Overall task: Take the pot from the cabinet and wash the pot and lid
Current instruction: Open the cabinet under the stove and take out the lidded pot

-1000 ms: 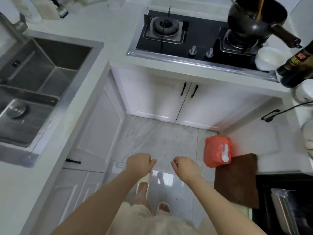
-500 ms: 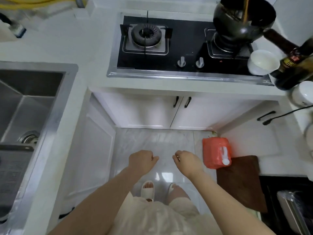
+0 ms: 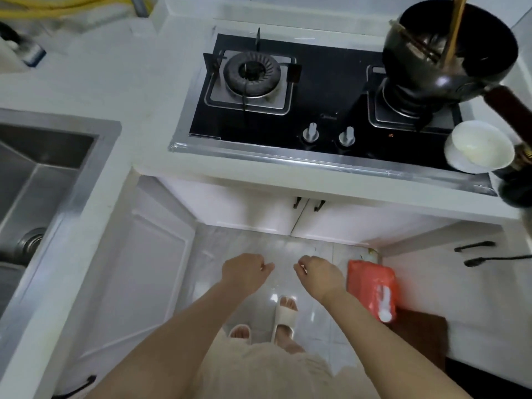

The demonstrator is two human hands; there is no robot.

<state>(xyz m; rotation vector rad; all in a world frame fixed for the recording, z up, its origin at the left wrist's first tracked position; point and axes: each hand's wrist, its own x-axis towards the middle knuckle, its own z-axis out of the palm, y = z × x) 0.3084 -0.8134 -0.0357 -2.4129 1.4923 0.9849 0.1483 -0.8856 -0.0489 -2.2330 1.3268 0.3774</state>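
White double cabinet doors (image 3: 259, 213) with black handles stand closed under the gas stove (image 3: 311, 110), straight ahead of me. The pot and lid from the cabinet are not in sight. My left hand (image 3: 247, 272) and my right hand (image 3: 320, 276) hover side by side over the floor, a little below the doors. Both have their fingers curled under and hold nothing. The steel sink (image 3: 37, 180) lies in the counter on the left.
A black wok (image 3: 449, 44) with chopsticks sits on the right burner, a white bowl (image 3: 479, 146) beside it. An orange container (image 3: 371, 286) and a brown board (image 3: 419, 338) lean at the right cabinet. More closed white cabinet doors (image 3: 138, 272) run along the left.
My view has swung right and nearer to the stove, so the sink slid toward the left edge. Both hands stay curled in front of me, now closer to the cabinet doors.
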